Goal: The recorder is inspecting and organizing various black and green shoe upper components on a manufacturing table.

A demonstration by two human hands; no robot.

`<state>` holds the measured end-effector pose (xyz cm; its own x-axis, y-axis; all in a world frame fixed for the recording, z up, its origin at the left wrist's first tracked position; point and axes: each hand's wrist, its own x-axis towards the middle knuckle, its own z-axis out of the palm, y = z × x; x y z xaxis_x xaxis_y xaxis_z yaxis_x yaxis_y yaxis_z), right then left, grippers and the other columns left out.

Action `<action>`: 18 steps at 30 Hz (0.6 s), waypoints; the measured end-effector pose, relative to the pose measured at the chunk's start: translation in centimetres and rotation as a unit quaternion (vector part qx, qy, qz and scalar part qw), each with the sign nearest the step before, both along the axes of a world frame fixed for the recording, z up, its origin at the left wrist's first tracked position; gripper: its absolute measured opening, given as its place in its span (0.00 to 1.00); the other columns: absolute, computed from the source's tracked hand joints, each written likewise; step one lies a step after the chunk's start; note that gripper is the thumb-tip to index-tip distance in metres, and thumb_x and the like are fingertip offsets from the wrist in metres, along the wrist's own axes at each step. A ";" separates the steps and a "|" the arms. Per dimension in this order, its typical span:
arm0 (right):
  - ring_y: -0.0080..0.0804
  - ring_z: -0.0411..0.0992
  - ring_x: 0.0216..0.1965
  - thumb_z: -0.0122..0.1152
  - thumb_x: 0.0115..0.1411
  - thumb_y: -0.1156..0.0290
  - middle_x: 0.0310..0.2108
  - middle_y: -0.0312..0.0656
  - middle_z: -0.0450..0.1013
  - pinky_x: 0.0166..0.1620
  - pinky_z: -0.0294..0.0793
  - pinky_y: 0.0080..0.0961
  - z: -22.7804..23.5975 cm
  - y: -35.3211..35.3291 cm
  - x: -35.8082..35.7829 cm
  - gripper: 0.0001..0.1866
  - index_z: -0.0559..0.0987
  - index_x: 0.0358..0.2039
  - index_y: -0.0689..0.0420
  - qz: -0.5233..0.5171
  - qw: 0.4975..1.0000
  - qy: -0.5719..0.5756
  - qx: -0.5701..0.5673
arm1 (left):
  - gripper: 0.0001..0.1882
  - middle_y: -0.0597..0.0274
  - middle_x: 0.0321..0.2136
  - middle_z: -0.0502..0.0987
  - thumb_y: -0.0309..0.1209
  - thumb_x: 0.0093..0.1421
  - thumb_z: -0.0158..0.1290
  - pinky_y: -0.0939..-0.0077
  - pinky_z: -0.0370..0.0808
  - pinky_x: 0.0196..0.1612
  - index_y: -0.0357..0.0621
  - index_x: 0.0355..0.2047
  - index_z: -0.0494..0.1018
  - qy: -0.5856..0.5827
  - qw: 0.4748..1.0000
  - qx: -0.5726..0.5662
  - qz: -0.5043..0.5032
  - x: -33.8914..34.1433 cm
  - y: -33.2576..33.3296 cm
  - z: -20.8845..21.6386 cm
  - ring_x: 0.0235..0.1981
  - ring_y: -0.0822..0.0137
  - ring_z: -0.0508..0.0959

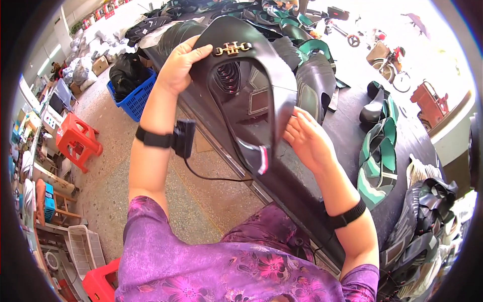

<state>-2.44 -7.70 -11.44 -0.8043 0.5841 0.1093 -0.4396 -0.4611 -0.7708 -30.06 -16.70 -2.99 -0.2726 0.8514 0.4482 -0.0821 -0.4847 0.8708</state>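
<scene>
My left hand (178,68) is closed on the upper edge of a black shoe upper (282,83), with the thumb beside its gold chain-like ornament (232,49). The upper is raised over the dark table, its large opening facing me. A white and red mark shows at its lower end, near a pale label. My right hand (310,141) is at the upper's right edge, fingers stretched out and fingertips against or just beside it; whether they touch I cannot tell. Behind the upper's opening lie dark shoe pieces and a stack of black curved pieces (227,78).
The dark table (347,121) carries heaps of black and green shoe uppers (314,83) and a green-lined row (380,156) at right. More pieces pile up at its near right end. A blue basket (133,98) and red stool (78,141) stand left. A cable (216,178) hangs from my left forearm's device.
</scene>
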 end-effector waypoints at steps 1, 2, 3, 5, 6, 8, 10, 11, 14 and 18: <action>0.30 0.65 0.46 0.47 0.59 0.69 0.44 0.41 0.66 0.50 0.63 0.25 -0.3 0.9 -0.7 0.16 0.64 0.48 0.58 0.012 1.000 -0.013 0.005 | 0.16 0.61 0.38 0.74 0.26 0.55 0.49 0.81 0.71 0.41 0.36 0.45 0.66 -0.008 1.000 -0.017 -0.007 -1.8 1.4 -0.8 0.36 0.73 0.74; 0.34 0.62 0.50 0.49 0.58 0.68 0.48 0.47 0.63 0.52 0.61 0.27 0.0 1.2 -1.6 0.21 0.62 0.51 0.60 0.018 0.998 -0.056 0.022 | 0.16 0.61 0.38 0.74 0.26 0.55 0.49 0.81 0.71 0.41 0.36 0.45 0.66 -0.009 1.000 -0.019 -0.007 -3.7 2.1 -1.9 0.36 0.73 0.74; 0.34 0.62 0.50 0.49 0.58 0.68 0.48 0.47 0.63 0.52 0.61 0.27 -0.4 1.6 -2.4 0.21 0.62 0.51 0.60 0.018 0.998 -0.057 0.022 | 0.17 0.61 0.37 0.74 0.27 0.55 0.49 0.81 0.70 0.41 0.36 0.45 0.67 -0.012 0.998 -0.045 0.034 -5.6 3.0 -3.3 0.36 0.73 0.74; 0.35 0.60 0.53 0.51 0.56 0.67 0.51 0.49 0.60 0.55 0.58 0.28 -2.0 2.7 -3.7 0.25 0.59 0.54 0.59 -0.068 0.965 -0.205 0.148 | 0.17 0.62 0.37 0.74 0.29 0.54 0.51 0.80 0.70 0.40 0.36 0.44 0.67 -0.021 0.987 -0.105 0.122 -9.0 4.6 -6.5 0.34 0.72 0.74; 0.35 0.60 0.53 0.53 0.54 0.68 0.53 0.50 0.59 0.55 0.58 0.28 -2.6 3.4 -3.6 0.28 0.58 0.55 0.57 -0.098 0.926 -0.244 0.272 | 0.17 0.61 0.36 0.74 0.28 0.54 0.51 0.80 0.70 0.40 0.35 0.43 0.68 -0.018 0.982 -0.119 0.149 -9.9 5.2 -8.0 0.35 0.72 0.74; 0.36 0.64 0.49 0.56 0.52 0.68 0.53 0.51 0.59 0.51 0.63 0.27 -3.7 4.1 -4.0 0.30 0.58 0.56 0.54 -0.102 0.895 -0.266 0.344 | 0.16 0.62 0.35 0.75 0.27 0.54 0.51 0.81 0.69 0.40 0.33 0.43 0.69 -0.009 0.975 -0.113 0.191 -10.9 5.5 -10.2 0.35 0.73 0.73; 0.31 0.69 0.40 0.59 0.50 0.64 0.47 0.51 0.65 0.44 0.67 0.25 -3.9 4.1 -4.9 0.31 0.61 0.53 0.60 -0.148 0.870 -0.318 0.346 | 0.16 0.63 0.35 0.75 0.29 0.54 0.52 0.83 0.68 0.41 0.35 0.42 0.70 -0.027 0.977 -0.067 0.203 -11.0 5.9 -11.1 0.35 0.74 0.73; 0.31 0.69 0.40 0.59 0.50 0.64 0.47 0.51 0.65 0.44 0.67 0.25 -3.8 4.4 -5.2 0.31 0.61 0.53 0.60 -0.155 0.868 -0.320 0.345 | 0.16 0.63 0.35 0.75 0.29 0.54 0.52 0.83 0.68 0.41 0.35 0.42 0.70 -0.026 0.978 -0.065 0.196 -10.6 6.6 -10.7 0.35 0.74 0.73; 0.27 0.70 0.32 0.61 0.50 0.57 0.40 0.48 0.67 0.37 0.71 0.21 -2.6 4.7 -6.8 0.36 0.59 0.50 0.69 -0.095 0.870 -0.436 0.211 | 0.16 0.63 0.36 0.75 0.30 0.54 0.53 0.83 0.67 0.42 0.35 0.42 0.71 -0.021 0.981 0.018 0.191 -9.8 8.2 -9.8 0.36 0.73 0.72; 0.47 0.64 0.48 0.62 0.50 0.58 0.44 0.59 0.63 0.50 0.64 0.33 -3.9 4.9 -8.0 0.40 0.55 0.50 0.76 -0.096 0.943 -0.313 0.064 | 0.16 0.57 0.36 0.74 0.33 0.51 0.54 0.77 0.65 0.44 0.35 0.38 0.72 0.125 0.889 -0.014 0.440 -9.9 10.4 -11.1 0.40 0.68 0.71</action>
